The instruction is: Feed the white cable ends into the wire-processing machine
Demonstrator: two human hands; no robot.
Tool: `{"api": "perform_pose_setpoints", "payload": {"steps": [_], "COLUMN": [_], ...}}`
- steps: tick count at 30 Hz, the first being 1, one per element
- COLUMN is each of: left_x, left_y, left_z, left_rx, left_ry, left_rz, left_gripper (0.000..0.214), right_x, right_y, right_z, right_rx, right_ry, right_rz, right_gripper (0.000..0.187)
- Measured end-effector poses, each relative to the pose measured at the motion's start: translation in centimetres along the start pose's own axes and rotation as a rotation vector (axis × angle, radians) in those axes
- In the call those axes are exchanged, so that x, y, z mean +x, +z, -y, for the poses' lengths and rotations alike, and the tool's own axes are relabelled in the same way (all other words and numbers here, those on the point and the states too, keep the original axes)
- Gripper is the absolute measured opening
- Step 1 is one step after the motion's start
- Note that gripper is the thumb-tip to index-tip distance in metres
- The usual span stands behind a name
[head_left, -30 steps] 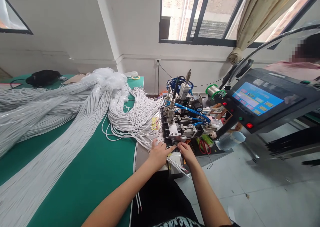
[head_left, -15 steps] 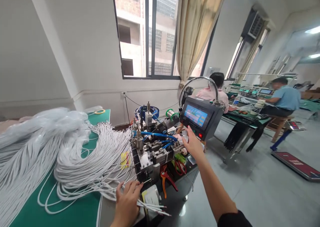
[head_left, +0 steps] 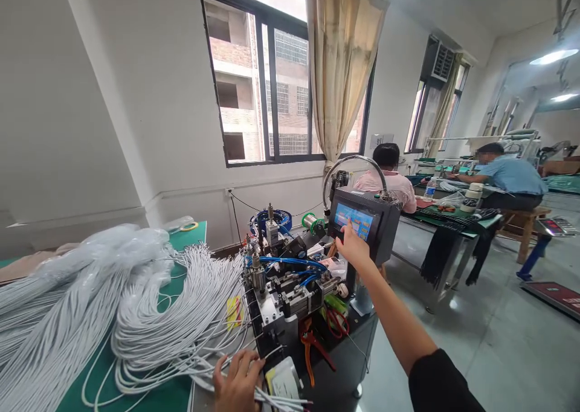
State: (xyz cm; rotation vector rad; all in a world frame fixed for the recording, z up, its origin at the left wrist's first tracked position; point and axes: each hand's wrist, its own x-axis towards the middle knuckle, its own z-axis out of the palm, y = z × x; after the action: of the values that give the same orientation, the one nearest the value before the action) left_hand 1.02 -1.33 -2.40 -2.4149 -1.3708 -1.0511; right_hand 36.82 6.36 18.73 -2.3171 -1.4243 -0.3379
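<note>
See long, thin, plain white plastic-coated cables and a flat, deep green tabletop. Find bendy, bright blue plastic tubes on a blocky, silver and black metal machine. Spot a boxy, dark grey control panel with a flat blue screen and orange blocks on it. Notice orange and red pliers handles, a round green spool, and a long, plain cream cloth curtain.
</note>
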Motion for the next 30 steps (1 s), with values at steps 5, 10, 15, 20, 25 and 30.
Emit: {"api": "perform_pose_setpoints", "payload": {"steps": [5,10,15,20,25,30], "left_x": [0.1,0.4,0.9,1.6,2.2,3.7], "left_y": [-0.7,-1.3,-2.4,-3.7,-3.5,-5.9], "left_z": [-0.2,-0.5,-0.7,-0.9,-0.8,1.2], "left_rx": [0.019,-0.008,-0.057,-0.149,-0.186,-0.263], "left_ry": [-0.027,-0.075,-0.128,-0.201,-0.231,-0.142], "left_rz": [-0.006,0.015,0.054,0.163,0.292,0.623], "left_gripper": [0.035,0.037,0.032,0.026,0.024,0.032], "right_x": [0.8,-4.4,-14.6,-21.7,-24.2,-24.7], "right_y": [-0.5,-0.2,3.1,8.2,10.4,10.2], "right_z": [1.4,3.4,5.7,7.9,10.1,11.2], "right_rx": [-0.005,0.104,0.379,0.645,0.894,1.119], "right_ry": [0.051,-0.221,-0.847,-0.98,-0.877,-0.827], "right_rz": [0.044,0.079,0.429,0.708,0.652,0.605], "right_gripper": [0.035,0.033,0.027,0.041,0.035,0.034]}}
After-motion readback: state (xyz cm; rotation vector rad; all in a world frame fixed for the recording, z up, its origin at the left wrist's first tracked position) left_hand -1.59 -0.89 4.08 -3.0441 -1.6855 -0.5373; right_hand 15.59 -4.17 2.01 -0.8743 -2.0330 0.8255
